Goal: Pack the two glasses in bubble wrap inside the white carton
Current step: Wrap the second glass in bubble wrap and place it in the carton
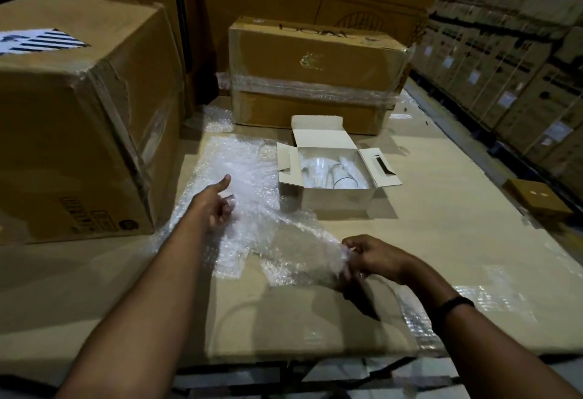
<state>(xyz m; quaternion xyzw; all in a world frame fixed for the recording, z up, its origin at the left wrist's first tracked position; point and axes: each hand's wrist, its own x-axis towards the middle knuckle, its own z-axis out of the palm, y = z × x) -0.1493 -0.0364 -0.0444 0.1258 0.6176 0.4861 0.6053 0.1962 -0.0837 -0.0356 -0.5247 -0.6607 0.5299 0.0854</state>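
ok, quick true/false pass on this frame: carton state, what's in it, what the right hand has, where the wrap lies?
1. The white carton stands with its flaps open. True.
2. The right hand holds a glass. False: it pinches an edge of the bubble wrap.
3. As the camera sees it, most of the bubble wrap lies left of the white carton. True.
4. The white carton is empty. False: the glasses show inside it.
5. The right wrist wears a black band. True.
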